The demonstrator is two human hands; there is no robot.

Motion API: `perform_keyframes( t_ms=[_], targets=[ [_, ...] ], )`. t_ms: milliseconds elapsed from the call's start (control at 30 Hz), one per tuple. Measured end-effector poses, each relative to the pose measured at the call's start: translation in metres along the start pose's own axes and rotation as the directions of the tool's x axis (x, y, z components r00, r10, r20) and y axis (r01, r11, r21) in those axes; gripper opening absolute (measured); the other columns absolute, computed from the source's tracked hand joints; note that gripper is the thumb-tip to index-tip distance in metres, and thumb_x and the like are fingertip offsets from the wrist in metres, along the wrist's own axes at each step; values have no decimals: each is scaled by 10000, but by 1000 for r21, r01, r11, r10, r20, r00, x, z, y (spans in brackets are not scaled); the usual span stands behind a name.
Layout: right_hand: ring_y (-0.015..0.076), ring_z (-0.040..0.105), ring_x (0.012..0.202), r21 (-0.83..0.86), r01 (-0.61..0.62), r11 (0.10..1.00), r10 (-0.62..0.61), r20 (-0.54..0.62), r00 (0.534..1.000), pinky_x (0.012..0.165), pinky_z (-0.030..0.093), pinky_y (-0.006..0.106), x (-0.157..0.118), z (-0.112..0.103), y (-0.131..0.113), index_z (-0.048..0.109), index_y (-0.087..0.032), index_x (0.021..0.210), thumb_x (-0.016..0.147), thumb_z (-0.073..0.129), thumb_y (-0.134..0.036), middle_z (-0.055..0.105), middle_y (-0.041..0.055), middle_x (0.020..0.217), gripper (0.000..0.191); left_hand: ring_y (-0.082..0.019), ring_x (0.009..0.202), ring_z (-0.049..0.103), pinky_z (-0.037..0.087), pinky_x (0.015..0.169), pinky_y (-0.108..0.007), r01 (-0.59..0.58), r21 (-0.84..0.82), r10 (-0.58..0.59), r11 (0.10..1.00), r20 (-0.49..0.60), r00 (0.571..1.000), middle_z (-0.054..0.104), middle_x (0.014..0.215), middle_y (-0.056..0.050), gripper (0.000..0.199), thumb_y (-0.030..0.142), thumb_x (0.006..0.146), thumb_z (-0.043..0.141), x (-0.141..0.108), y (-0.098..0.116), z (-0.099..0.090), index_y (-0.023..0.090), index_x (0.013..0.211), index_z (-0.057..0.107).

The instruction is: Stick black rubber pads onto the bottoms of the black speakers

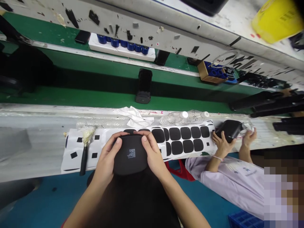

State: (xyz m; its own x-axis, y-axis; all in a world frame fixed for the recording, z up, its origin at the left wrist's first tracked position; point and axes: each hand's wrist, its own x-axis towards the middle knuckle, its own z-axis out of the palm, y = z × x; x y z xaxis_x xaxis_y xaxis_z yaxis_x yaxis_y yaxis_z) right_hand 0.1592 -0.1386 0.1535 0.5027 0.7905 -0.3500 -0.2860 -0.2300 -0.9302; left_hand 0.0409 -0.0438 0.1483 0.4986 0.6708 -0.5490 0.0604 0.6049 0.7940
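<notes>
A black device with rounded corners and small pale print (130, 156) is held between both hands, its printed face toward the camera. My left hand (110, 152) grips its left edge, thumb on the near face. On the right edge, my right hand (152, 150) holds it the same way, fingers curled behind the top. Behind and beside it lie white sheets with black rounded-square stickers (186, 147). A black-handled tool with a wrapped pale head (85, 152) rests on the sheet at the left.
A white cloth (135, 117) and two clear bottles (174, 117) lie behind the sheets. On the green conveyor stands a black casing (144, 85). At the right, a co-worker's hands hold another black device (229, 130). Blue parts (130, 46) sit on the far ledge.
</notes>
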Motion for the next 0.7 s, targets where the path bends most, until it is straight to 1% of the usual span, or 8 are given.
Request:
perform_keyframes(
  t_ms=[33, 133, 200, 300, 400, 467, 567, 700],
  targets=[
    [172, 517, 1256, 2, 21, 1000, -21, 77, 997, 1078, 390, 292, -1, -4, 2, 528, -254, 1278, 971, 546, -452, 553, 27, 1358, 366, -219, 1040, 622, 520, 736, -201, -9, 2, 9, 1000, -10, 1000, 648, 1126, -30, 419, 566, 816, 676, 1, 0, 0, 245, 1082, 636],
    [182, 359, 1424, 9, 79, 997, -78, 294, 953, 1183, 302, 305, -3, -17, 9, 229, -277, 1526, 845, 744, -331, 305, 45, 1581, 855, -230, 1082, 610, 520, 775, -217, -24, 3, 24, 1000, -11, 1000, 640, 1150, -34, 425, 573, 828, 657, 3, 2, -1, 248, 1099, 623],
    [179, 279, 1472, 33, 90, 995, -96, 343, 934, 1203, 276, 316, -4, -23, 14, 92, -295, 1560, 811, 775, -265, 171, 41, 1635, 1013, -244, 1134, 591, 508, 830, -224, -52, 28, 51, 998, 53, 997, 619, 1217, -46, 465, 550, 800, 699, 3, 3, -4, 246, 1142, 613],
    [161, 220, 1494, 99, 82, 992, -113, 366, 924, 1207, 253, 294, -4, -28, 16, 146, -327, 1551, 829, 735, -237, 146, -5, 1641, 936, -252, 1226, 542, 483, 925, -221, -116, 98, 90, 988, 235, 968, 529, 1378, -41, 665, 448, 714, 800, 1, 3, -14, 289, 1298, 525],
    [187, 372, 1403, 139, 42, 989, -89, 348, 933, 1168, 305, 301, -5, -25, 12, 294, -322, 1504, 812, 698, -243, 339, -1, 1550, 804, -239, 1265, 518, 476, 949, -206, -109, 137, 63, 984, 307, 950, 465, 1451, -25, 775, 401, 688, 820, -2, 3, -21, 329, 1368, 455],
    [197, 469, 1298, 122, 18, 992, -50, 265, 963, 1112, 364, 313, -6, -18, 10, 400, -307, 1434, 841, 648, -268, 464, 9, 1435, 644, -250, 1248, 536, 488, 924, -216, -69, 136, 29, 988, 281, 959, 499, 1426, -42, 767, 403, 678, 823, -4, 3, -21, 309, 1353, 471],
    [180, 526, 1210, 114, -24, 993, 16, 70, 997, 1049, 403, 298, -3, -6, 7, 558, -280, 1207, 939, 563, -381, 572, 6, 1276, 287, -249, 1148, 590, 504, 878, -237, -24, 138, -1, 990, 183, 983, 594, 1311, -61, 661, 441, 685, 812, -9, 3, -12, 263, 1262, 542],
    [181, 591, 1055, 162, -70, 984, 83, -75, 994, 936, 450, 283, 6, 6, 4, 622, -249, 1024, 930, 580, -498, 636, 2, 1067, 270, -213, 1081, 612, 505, 844, -217, 1, 88, -4, 996, 31, 1000, 636, 1214, -28, 487, 535, 782, 718, -13, 3, 0, 256, 1162, 593]
  ],
)
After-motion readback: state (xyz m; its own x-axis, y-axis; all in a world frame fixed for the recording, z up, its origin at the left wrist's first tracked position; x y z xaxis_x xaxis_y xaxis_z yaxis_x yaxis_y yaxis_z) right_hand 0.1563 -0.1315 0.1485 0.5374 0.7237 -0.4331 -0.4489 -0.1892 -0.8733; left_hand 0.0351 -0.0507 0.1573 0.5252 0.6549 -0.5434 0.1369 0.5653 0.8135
